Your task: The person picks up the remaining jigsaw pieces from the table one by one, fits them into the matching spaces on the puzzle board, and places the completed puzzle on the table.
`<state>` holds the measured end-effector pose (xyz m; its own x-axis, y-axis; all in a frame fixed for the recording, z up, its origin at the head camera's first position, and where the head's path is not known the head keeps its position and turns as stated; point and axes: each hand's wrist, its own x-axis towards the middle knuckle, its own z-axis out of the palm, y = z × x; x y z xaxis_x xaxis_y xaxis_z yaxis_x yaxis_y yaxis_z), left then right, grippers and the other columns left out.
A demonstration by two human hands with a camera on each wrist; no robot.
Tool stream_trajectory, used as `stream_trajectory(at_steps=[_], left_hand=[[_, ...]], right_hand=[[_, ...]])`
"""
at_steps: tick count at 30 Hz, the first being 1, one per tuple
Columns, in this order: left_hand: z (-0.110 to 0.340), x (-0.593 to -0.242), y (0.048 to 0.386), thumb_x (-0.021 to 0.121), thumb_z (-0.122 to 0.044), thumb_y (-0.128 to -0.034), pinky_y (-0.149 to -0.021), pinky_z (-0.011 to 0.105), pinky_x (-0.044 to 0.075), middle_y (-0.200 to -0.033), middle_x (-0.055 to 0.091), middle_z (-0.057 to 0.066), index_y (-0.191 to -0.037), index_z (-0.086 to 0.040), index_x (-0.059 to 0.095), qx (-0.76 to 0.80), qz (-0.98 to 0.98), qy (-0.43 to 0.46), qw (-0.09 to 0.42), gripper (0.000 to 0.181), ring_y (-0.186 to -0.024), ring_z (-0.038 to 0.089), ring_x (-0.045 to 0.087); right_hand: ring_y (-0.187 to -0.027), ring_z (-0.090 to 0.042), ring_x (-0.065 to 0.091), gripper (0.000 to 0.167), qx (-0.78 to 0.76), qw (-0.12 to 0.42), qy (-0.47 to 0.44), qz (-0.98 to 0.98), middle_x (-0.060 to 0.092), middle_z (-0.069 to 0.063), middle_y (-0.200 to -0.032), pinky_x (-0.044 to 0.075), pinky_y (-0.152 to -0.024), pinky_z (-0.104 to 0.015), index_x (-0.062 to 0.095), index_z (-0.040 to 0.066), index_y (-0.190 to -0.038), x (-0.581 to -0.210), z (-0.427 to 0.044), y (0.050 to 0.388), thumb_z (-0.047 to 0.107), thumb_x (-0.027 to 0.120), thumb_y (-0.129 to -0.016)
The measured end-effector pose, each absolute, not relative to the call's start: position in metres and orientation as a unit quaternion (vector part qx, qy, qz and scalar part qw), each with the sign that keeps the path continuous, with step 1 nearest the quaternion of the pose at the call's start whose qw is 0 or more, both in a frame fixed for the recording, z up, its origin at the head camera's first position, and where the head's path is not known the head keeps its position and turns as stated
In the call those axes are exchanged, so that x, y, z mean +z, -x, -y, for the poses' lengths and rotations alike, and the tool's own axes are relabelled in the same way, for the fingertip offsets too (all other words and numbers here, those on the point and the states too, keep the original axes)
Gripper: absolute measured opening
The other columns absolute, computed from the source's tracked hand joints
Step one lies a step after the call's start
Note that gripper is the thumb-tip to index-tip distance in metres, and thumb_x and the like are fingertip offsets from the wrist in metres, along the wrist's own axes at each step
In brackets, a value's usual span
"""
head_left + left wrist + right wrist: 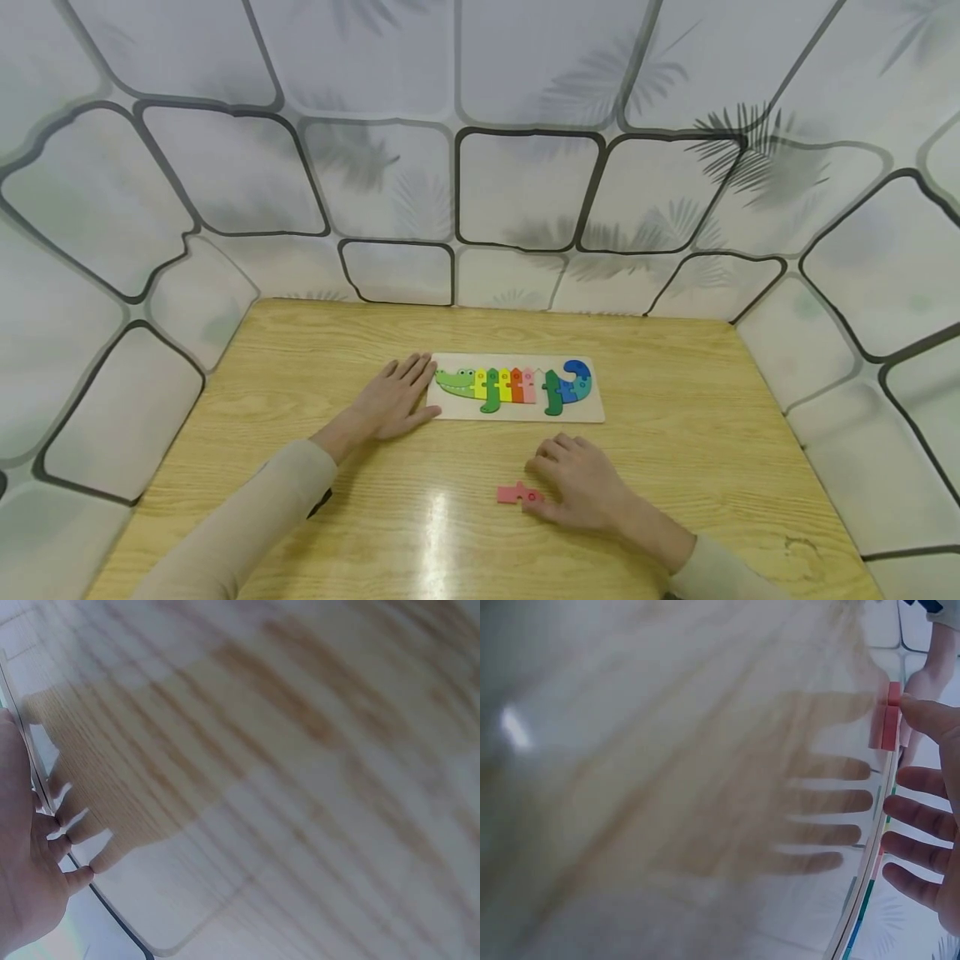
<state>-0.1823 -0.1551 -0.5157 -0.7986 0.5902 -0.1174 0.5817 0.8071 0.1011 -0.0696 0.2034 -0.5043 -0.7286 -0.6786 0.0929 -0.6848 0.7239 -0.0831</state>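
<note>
A crocodile puzzle board (585, 413) lies on the table with several coloured pieces set in it. Between the light pink piece (529, 387) and the rear green leg piece (552, 393) there is a bare slot. My left hand (390, 402) rests with fingers extended against the board's left edge. Below the board, a loose pinkish-red puzzle piece (510, 494) lies flat. My right hand (583, 485) is just right of it, its thumb (926, 716) touching or nearly touching the piece's end. In the right wrist view the other fingers are spread, holding nothing.
The wooden table (300, 350) has a glossy surface with a bright reflection near its front. A white wall covering with a stone pattern (525, 192) encloses the table at the back and both sides.
</note>
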Motion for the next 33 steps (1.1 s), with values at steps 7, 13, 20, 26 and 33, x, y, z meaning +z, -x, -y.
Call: stream_trajectory(at_steps=[7, 13, 20, 26, 33], left_hand=[[0.1552, -0.5153, 0.1821, 0.038, -0.061, -0.1091, -0.132, 0.061, 0.025, -0.177, 0.018, 0.019, -0.168, -0.002, 0.020, 0.029, -0.948, -0.310, 0.071, 0.085, -0.165, 0.038, 0.021], [0.1556, -0.5145, 0.1816, 0.039, -0.061, -0.1091, -0.132, 0.061, 0.026, -0.177, 0.019, 0.019, -0.168, -0.002, 0.020, 0.027, -0.948, -0.310, 0.069, 0.085, -0.165, 0.038, 0.022], [0.1557, -0.5156, 0.1820, 0.038, -0.061, -0.1092, -0.132, 0.060, 0.026, -0.177, 0.018, 0.019, -0.168, -0.002, 0.020, 0.025, -0.948, -0.311, 0.067, 0.085, -0.165, 0.038, 0.022], [0.1557, -0.5161, 0.1818, 0.038, -0.061, -0.1091, -0.132, 0.060, 0.026, -0.177, 0.019, 0.019, -0.168, -0.002, 0.020, 0.024, -0.948, -0.309, 0.068, 0.085, -0.165, 0.038, 0.022], [0.1559, -0.5160, 0.1816, 0.038, -0.061, -0.1091, -0.132, 0.060, 0.026, -0.177, 0.019, 0.018, -0.168, -0.002, 0.020, 0.025, -0.949, -0.307, 0.070, 0.085, -0.165, 0.038, 0.022]], right_hand=[[-0.104, -0.013, 0.060, 0.044, 0.047, -0.013, -0.364, 0.930, 0.070, 0.010, -0.111, 0.056, -0.093, -0.036, 0.074, 0.029, -0.111, -0.5038, -0.2021, 0.0706, 0.068, 0.065, -0.095], [-0.102, -0.012, 0.059, 0.041, 0.045, -0.024, -0.371, 0.927, 0.069, 0.010, -0.110, 0.054, -0.091, -0.035, 0.074, 0.029, -0.111, -0.5047, -0.2015, 0.0722, 0.067, 0.065, -0.096], [-0.100, -0.011, 0.060, 0.037, 0.042, -0.010, -0.380, 0.924, 0.070, 0.010, -0.108, 0.057, -0.092, -0.036, 0.074, 0.029, -0.109, -0.5045, -0.2023, 0.0740, 0.062, 0.069, -0.095], [-0.102, -0.012, 0.061, 0.034, 0.042, -0.017, -0.379, 0.924, 0.070, 0.010, -0.108, 0.057, -0.093, -0.038, 0.075, 0.028, -0.109, -0.5027, -0.2024, 0.0744, 0.059, 0.068, -0.097], [-0.102, -0.012, 0.060, 0.030, 0.046, -0.019, -0.384, 0.922, 0.070, 0.010, -0.107, 0.056, -0.092, -0.035, 0.076, 0.029, -0.108, -0.5019, -0.2016, 0.0748, 0.056, 0.069, -0.098]])
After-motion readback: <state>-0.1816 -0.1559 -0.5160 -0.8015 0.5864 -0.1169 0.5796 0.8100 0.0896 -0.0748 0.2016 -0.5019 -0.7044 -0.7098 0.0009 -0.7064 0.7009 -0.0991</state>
